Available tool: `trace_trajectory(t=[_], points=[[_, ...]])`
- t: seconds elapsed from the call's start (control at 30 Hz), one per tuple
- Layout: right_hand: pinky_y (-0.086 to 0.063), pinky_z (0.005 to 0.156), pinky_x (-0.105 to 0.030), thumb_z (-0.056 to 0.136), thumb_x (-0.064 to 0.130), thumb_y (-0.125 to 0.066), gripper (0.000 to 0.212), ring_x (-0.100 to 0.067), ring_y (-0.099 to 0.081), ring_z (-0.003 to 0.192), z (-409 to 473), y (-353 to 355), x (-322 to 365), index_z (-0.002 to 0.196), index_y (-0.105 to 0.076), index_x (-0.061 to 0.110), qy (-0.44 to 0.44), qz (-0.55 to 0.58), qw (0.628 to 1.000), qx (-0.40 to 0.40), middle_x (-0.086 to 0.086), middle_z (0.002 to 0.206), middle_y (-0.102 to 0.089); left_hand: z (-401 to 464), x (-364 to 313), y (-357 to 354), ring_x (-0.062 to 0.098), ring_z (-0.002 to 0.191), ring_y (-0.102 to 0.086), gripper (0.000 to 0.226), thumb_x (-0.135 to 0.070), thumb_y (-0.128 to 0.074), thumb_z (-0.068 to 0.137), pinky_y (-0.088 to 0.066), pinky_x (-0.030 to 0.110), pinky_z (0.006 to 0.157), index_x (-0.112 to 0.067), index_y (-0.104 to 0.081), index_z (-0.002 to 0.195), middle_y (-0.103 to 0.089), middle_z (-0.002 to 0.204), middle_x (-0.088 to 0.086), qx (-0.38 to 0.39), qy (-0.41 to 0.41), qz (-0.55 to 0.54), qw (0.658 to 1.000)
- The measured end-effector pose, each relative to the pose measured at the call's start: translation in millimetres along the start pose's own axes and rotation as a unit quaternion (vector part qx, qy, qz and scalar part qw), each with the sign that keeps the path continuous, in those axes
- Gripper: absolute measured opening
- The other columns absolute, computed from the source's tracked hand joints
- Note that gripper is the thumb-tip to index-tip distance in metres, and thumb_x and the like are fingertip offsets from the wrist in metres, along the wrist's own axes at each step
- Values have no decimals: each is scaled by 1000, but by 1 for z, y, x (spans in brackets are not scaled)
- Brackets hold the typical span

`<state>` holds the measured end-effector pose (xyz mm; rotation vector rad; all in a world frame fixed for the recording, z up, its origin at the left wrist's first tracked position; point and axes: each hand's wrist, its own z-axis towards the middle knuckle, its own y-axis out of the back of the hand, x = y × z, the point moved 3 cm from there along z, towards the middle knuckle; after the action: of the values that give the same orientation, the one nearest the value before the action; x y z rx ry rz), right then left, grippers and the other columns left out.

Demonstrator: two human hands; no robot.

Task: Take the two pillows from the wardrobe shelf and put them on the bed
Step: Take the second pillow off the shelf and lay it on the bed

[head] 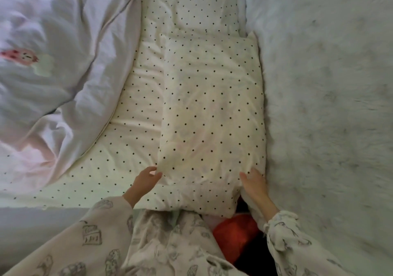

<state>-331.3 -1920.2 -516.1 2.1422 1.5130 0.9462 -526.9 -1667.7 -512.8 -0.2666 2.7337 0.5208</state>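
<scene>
A cream pillow with black dots (212,114) lies lengthwise on the bed, on a sheet of the same dotted fabric (125,148). A second dotted pillow (191,5) lies flat just beyond it, at the far end. My left hand (147,179) curls around the near left corner of the closer pillow. My right hand (255,185) grips its near right corner, thumb on top, pressed between the pillow and the fluffy cover on the right. The near end of this pillow hangs slightly over the bed's edge. No wardrobe is in view.
A crumpled white duvet (53,79) with a small pink print covers the left of the bed. A white fluffy cover (329,105) runs along the right side. A red object (234,233) sits in a dark gap below the pillow's near end.
</scene>
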Motion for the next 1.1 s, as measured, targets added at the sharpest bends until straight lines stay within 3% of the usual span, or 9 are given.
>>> trace_trajectory(t=[0.13,0.23,0.4,0.53,0.67,0.77,0.93,1.1], points=[[-31,102,-32,95,37,-39,52,-26,-39,129,-27,-15,42,139,-36,9,35,-66,995,70,-11,144,-41,-32,5,25,31,115,-52,41,-28,-47,95,-39,44,102,-10,-45,132,-55,128,15,-3,-30,-26,999],[-31,96,-30,95,34,-37,47,-23,-42,126,-56,-36,97,135,-41,10,104,-111,982,113,-7,141,-45,-56,22,58,31,111,-55,39,-29,-49,94,-42,42,98,-12,-49,130,-57,122,16,-47,-74,-70,994],[-36,92,-29,94,34,-40,40,-22,-50,116,-124,-91,192,126,-51,13,229,-136,953,146,-8,131,-54,-91,79,124,24,96,-59,30,-26,-50,94,-45,30,78,-16,-55,122,-62,109,10,-150,-106,-172,968],[-45,85,-29,94,37,-43,38,-18,-58,104,-190,-159,251,123,-53,14,317,-138,921,179,-5,120,-60,-117,153,182,21,82,-59,27,-19,-54,92,-43,27,69,-14,-58,118,-63,95,6,-212,-107,-253,938],[-42,68,-19,94,40,-42,33,-10,-58,93,-264,-248,297,116,-55,19,382,-156,885,216,-1,110,-62,-149,244,247,18,84,-61,26,-20,-51,93,-44,29,73,-16,-57,118,-63,96,3,-265,-109,-316,904],[-43,78,-24,95,38,-42,32,-15,-58,101,-324,-322,326,117,-54,19,414,-166,855,264,-2,114,-62,-175,311,293,13,82,-62,24,-20,-48,95,-45,29,73,-17,-57,117,-64,98,4,-323,-101,-350,873],[-47,84,-28,95,33,-44,30,-17,-61,99,-419,-423,369,119,-54,17,457,-188,802,335,-4,111,-64,-216,400,353,23,83,-61,26,-15,-47,95,-47,35,79,-9,-55,119,-63,102,12,-399,-69,-393,825],[-47,76,-21,96,28,-45,27,-12,-63,87,-483,-488,424,116,-57,16,504,-186,758,370,-2,100,-67,-246,456,411,27,87,-62,30,-16,-48,95,-48,38,83,-8,-53,124,-62,106,16,-460,-60,-417,781]])
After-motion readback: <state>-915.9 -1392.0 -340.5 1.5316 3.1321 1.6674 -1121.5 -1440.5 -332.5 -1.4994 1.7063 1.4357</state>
